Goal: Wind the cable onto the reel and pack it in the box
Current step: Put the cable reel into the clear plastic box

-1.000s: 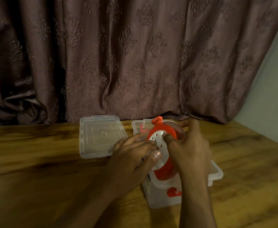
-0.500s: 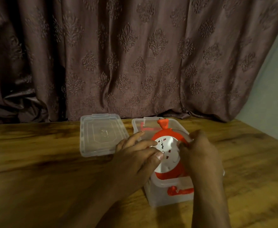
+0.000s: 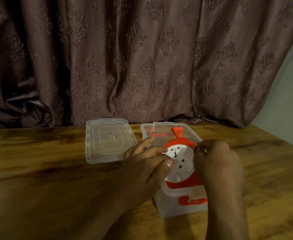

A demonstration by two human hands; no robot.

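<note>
Writing: none can be read on the reel's white face.
Lid (image 3: 108, 140): flat on the surface (image 3: 38, 170), just left of the box.
Left hand (image 3: 147, 166): fingers curled, gripping the reel's left edge.
Reel (image 3: 180, 163): red and white, in the clear box (image 3: 178, 203).
Right hand (image 3: 216, 163): curled, grasping the reel's right rim.

Box (image 3: 170, 203) and lid (image 3: 107, 141): clear, smooth plastic. Reel (image 3: 180, 163): glossy red and white plastic. Table (image 3: 47, 179): grained wood, slight sheen. Curtain (image 3: 142, 58): embossed cloth.
</note>
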